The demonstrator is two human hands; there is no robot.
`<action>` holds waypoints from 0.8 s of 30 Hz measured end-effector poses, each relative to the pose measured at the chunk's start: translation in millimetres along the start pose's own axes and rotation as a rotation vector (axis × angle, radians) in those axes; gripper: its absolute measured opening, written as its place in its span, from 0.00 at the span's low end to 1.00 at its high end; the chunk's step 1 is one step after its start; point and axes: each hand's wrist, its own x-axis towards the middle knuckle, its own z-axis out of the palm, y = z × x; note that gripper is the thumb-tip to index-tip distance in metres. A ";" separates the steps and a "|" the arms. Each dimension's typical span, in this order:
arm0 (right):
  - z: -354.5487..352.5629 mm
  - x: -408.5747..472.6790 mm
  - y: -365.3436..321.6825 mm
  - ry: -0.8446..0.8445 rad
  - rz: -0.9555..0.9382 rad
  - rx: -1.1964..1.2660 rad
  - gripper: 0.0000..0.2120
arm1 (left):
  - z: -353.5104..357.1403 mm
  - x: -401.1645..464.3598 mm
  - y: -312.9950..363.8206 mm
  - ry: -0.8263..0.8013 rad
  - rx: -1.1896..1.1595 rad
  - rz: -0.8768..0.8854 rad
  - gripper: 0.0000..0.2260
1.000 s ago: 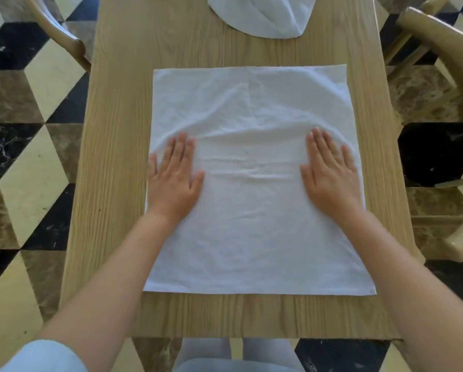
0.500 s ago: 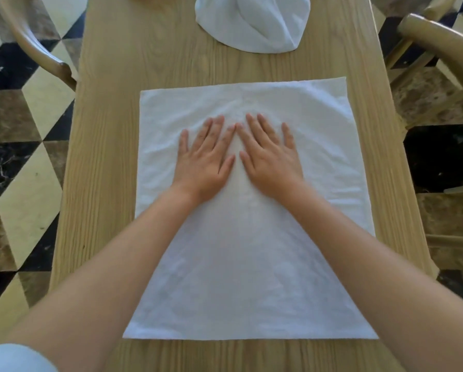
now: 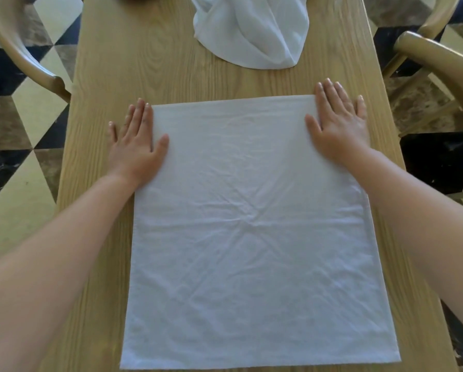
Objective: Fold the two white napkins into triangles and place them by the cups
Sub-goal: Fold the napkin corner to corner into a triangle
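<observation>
**Napkin flat, fold yet to start**

The flat square white cloth napkin (image 3: 252, 232) lies spread on the light wooden table (image 3: 144, 55), right in front of the person, its near edge close to the table's near end. It sits square to the table: side edges run away from the viewer, far edge straight across. It looks slightly longer front to back than side to side, though the wide lens may be exaggerating that. Faint creases cross its middle.

Left hand (image 3: 134, 146) is palm down, fingers spread, at the far left corner, half on cloth and half on wood. Right hand (image 3: 337, 124) mirrors it at the far right corner. Both flat and open, pinching nothing.

This reads as smoothing, the step ahead of the first fold. Next up, I'd say: pinch one corner and carry it diagonally to the opposite one, edges matched.

Further out, a second white napkin, crumpled into a heap (image 3: 252, 30), waits at the far end (no cups in view). Curved wooden chairs (image 3: 439, 57) flank the table.
</observation>
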 end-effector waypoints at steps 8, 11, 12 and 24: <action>-31.1 -5.8 -19.9 0.166 0.014 -0.004 0.11 | -4.7 3.0 -0.3 -0.057 -0.015 0.001 0.29; -47.9 -22.6 -46.8 0.131 -0.059 0.127 0.05 | -17.3 -7.0 6.8 0.187 -0.197 0.099 0.25; -53.0 -31.6 -59.6 0.114 -0.090 0.204 0.04 | -21.5 -10.2 9.1 0.248 -0.324 0.109 0.24; -44.1 -134.4 -206.5 -0.181 -0.572 0.596 0.07 | -66.0 0.5 -12.0 -0.245 -1.349 -0.474 0.20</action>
